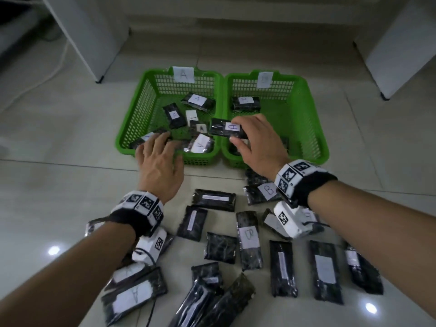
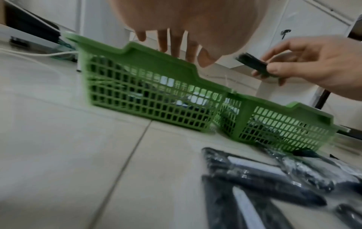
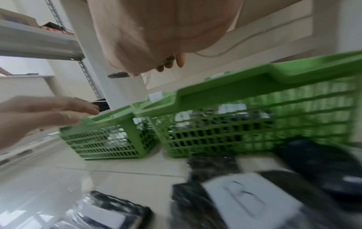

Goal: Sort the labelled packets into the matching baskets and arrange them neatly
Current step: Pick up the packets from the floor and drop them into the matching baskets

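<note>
Glossy black packet [image 1: 226, 129] pinched in right hand [image 1: 257, 142] above green mesh baskets [image 1: 313, 128]

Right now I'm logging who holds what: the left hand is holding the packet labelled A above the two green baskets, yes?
Not quite: it is the right hand that grips the packet labelled A above the green baskets, as the head view shows. The left hand holds nothing, fingers spread over the near edge of the A basket.
</note>
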Available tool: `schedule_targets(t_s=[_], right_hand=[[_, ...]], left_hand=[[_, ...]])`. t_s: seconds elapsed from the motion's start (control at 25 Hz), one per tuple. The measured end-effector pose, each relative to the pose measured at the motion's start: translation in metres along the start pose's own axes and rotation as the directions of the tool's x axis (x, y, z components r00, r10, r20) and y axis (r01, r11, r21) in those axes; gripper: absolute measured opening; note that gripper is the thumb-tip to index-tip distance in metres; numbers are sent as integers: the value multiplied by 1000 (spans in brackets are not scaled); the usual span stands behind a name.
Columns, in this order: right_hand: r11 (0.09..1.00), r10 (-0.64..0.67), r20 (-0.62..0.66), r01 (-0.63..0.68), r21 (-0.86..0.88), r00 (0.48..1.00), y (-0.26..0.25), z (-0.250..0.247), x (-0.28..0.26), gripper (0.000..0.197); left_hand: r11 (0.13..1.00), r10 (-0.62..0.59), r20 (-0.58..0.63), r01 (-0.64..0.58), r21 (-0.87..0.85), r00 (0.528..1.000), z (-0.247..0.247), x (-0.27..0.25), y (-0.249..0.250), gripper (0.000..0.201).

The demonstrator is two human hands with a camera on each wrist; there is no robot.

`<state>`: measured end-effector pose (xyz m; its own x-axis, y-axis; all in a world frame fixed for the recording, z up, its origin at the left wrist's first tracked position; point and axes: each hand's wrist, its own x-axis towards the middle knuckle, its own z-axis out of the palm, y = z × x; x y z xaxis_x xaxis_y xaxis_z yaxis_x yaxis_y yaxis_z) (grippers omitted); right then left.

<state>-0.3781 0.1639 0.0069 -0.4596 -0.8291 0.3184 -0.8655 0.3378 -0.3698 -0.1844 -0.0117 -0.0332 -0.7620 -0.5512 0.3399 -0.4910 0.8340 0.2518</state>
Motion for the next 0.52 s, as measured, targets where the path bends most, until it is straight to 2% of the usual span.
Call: schedule_targets(t_s=[0.08, 0.2, 0.32, 0.4, 0.52], right_hand=[[999, -12, 45, 10, 35, 999, -27, 18, 25, 29], [999, -46, 144, 44, 22, 989, -61, 51, 53, 20], [997, 44, 220, -30, -66, 974, -76, 76, 68, 13], [994, 104, 249, -90, -67, 963, -78, 81, 74, 14], [997, 78, 306, -71, -35, 949, -71, 78, 69, 33]], left_hand=[[1000, -15, 79, 15, 5, 997, -3, -15, -17, 51], [997, 71, 196, -62, -47, 978, -8, -21, -34, 65], [990, 121, 263, -96, -104, 957, -13, -20, -44, 70], [989, 108, 242, -80, -123, 964, -16, -29, -46, 69], [988, 112, 113, -99, -115, 987, -19, -53, -35, 58]])
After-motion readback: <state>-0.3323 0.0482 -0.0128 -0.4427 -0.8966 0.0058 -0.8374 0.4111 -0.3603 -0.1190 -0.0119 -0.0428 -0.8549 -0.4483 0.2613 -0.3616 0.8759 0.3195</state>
